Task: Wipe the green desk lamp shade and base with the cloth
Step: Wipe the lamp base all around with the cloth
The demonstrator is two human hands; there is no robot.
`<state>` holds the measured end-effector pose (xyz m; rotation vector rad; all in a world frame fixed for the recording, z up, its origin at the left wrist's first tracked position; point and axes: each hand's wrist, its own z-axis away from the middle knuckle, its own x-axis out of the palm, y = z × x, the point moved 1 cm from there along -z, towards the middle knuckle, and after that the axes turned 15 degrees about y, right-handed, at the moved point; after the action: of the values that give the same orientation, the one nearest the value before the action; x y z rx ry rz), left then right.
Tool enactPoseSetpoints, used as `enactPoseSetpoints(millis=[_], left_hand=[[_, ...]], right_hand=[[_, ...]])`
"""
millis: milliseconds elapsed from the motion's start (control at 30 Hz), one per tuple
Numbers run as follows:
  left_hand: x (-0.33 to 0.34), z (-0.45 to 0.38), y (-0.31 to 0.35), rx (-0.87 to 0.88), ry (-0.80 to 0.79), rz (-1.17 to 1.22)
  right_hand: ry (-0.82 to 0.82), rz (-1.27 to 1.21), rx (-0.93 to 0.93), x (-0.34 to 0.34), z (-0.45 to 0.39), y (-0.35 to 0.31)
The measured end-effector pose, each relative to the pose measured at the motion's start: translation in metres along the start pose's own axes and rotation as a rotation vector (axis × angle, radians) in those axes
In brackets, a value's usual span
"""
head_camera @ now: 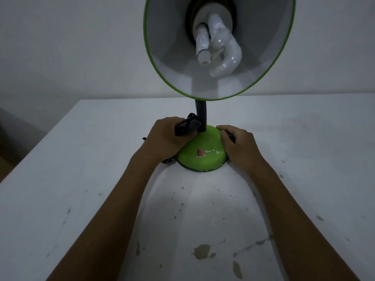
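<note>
A green desk lamp stands on the white table (pixel 81 179). Its round green base (pixel 203 159) carries a small red switch (pixel 201 152). A black neck (pixel 201 116) rises to the green-rimmed shade (pixel 162 47), which tilts toward me and shows a white spiral bulb (pixel 219 47). My left hand (pixel 166 136) is shut on a dark bunched cloth (pixel 187 125), pressed against the base's left side by the neck. Fingers curled, my right hand (pixel 239 147) rests on the base's right edge.
A black cord (pixel 168 160) trails from the base's left side under my left wrist. The table top is scuffed, with a brown chipped patch (pixel 203 251) near me. A plain wall (pixel 60 47) stands behind, and the table's left edge (pixel 38 147) drops away.
</note>
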<state>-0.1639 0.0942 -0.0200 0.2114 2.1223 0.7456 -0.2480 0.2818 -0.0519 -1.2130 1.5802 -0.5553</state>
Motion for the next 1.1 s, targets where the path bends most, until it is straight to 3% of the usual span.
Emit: enactPoseSetpoints(millis=[200, 367, 1100], left_hand=[[-0.007, 0.002, -0.001, -0.013, -0.034, 0.092], [0.002, 0.001, 0.001, -0.067, 0.083, 0.087], [-0.002, 0.021, 0.000, 0.231, -0.031, 0.087]], right_hand=[[-0.003, -0.003, -0.001, 0.000, 0.000, 0.000], [-0.002, 0.003, 0.003, -0.001, 0.000, 0.001], [-0.010, 0.015, 0.007, 0.001, -0.002, 0.002]])
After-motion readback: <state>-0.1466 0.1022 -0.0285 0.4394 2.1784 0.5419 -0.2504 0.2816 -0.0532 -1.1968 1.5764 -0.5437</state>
